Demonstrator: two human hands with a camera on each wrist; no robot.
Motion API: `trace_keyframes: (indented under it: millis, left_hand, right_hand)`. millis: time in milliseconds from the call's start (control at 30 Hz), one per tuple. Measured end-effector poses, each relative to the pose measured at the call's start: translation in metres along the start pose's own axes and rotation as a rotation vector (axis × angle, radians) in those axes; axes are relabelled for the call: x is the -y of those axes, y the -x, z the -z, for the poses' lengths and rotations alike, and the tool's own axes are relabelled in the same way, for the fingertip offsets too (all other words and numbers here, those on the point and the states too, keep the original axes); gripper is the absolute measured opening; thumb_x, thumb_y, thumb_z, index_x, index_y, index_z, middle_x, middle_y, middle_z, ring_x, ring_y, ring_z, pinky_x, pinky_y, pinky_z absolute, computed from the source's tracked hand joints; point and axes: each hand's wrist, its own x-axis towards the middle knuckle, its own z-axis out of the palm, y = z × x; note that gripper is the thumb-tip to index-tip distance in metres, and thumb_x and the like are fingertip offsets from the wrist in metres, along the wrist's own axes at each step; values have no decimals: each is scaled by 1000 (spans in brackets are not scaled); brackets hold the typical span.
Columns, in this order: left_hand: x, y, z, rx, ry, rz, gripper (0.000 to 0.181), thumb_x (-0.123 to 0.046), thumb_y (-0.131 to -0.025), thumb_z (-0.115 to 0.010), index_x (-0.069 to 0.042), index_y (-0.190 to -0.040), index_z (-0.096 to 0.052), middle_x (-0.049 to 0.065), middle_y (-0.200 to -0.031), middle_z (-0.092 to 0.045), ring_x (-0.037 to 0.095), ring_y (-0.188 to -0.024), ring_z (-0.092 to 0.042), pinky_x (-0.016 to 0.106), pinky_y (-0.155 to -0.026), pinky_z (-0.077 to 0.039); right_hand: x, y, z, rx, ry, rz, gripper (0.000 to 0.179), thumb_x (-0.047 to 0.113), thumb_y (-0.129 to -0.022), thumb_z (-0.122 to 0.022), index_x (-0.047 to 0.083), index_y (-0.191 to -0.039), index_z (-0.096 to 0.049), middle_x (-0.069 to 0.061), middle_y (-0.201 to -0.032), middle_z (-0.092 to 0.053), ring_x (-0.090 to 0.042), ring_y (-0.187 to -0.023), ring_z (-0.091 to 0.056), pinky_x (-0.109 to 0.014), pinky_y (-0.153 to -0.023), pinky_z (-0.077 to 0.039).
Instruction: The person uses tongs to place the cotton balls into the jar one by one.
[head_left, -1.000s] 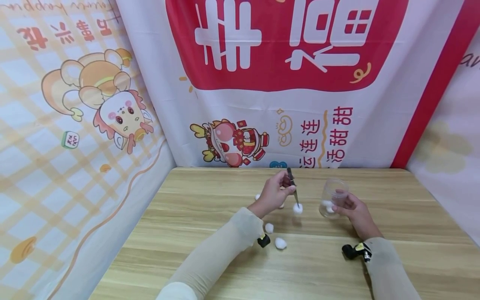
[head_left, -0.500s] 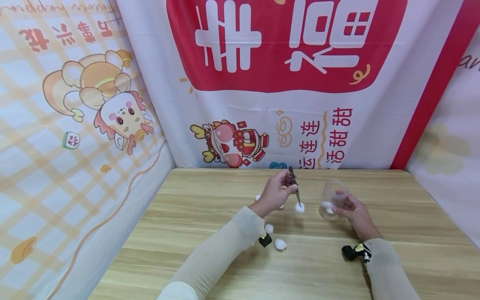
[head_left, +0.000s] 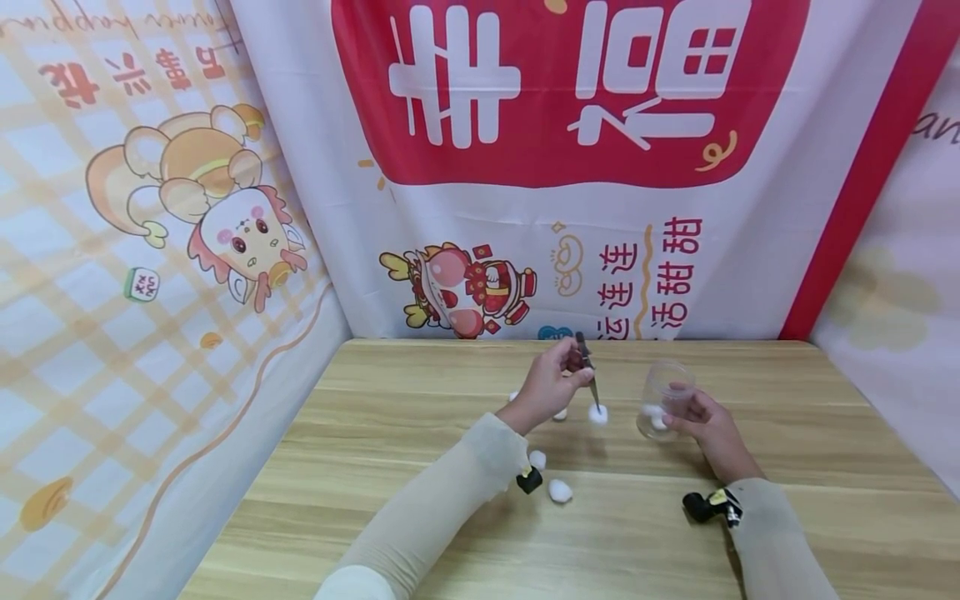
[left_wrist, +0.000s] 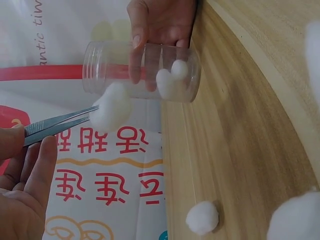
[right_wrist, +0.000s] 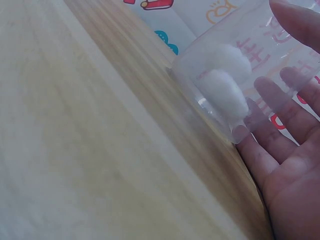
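My left hand (head_left: pixel 546 387) holds metal tweezers (left_wrist: pixel 57 125) between thumb and fingers. Their tips pinch a white cotton ball (left_wrist: pixel 111 107), held above the table and left of a clear plastic jar (head_left: pixel 667 379). The lidless jar stands with its mouth up, and two cotton balls (left_wrist: pixel 167 82) lie near its base inside. Around the jar's far-right side, my right hand (head_left: pixel 708 425) grips the wall, thumb on one side and fingers on the other. In the right wrist view those fingers (right_wrist: pixel 295 117) show behind and through the plastic.
Loose cotton balls lie on the wooden table (head_left: pixel 637 533): one (head_left: pixel 560 491) with another (head_left: pixel 537 459) near the left wrist camera, and more partly hidden behind the left hand. A printed cloth (head_left: pixel 450 200) hangs along the table's back edge.
The tweezers and their cotton ball have shifted very slightly to the right, towards the jar. My right hand and the jar stay in place.
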Motion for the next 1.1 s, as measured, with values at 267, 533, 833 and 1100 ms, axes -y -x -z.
trace_keyframes:
  millis: [267,533,833,1100]
  left_hand:
    - [-6,-4,4,-13,-2,-22,19,-2,-92,-65,-14,-104,-56,5,-92,-65,12,-83,-64,26,-72,-58]
    - [-7,-9,5,-27,55,-40,20,1,-91,-65,-9,-107,-58,6,-92,-65,13,-84,-64,28,-73,-58]
    - [-19,-16,6,-27,60,-56,17,0,-92,-64,-9,-105,-58,5,-91,-65,13,-85,-64,28,-74,-58]
    - [-27,-24,5,-7,28,-112,17,-2,-92,-65,-10,-104,-57,6,-92,-64,13,-85,-63,27,-73,-58]
  right_hand:
    - [-1,-1,1,-2,-1,22,68,26,-90,-72,7,-146,-39,-24,-142,-45,-3,-114,-53,-11,-88,-44]
    - [0,0,2,1,13,-6,70,30,-89,-73,9,-146,-39,-18,-143,-46,-5,-117,-52,-10,-89,-42]
    - [1,2,2,-2,25,-8,72,32,-88,-73,7,-146,-38,-17,-143,-47,-7,-119,-52,-11,-89,-42]
    - [-3,0,1,-10,12,31,67,25,-89,-73,6,-144,-41,-19,-138,-51,-4,-113,-55,-13,-88,-45]
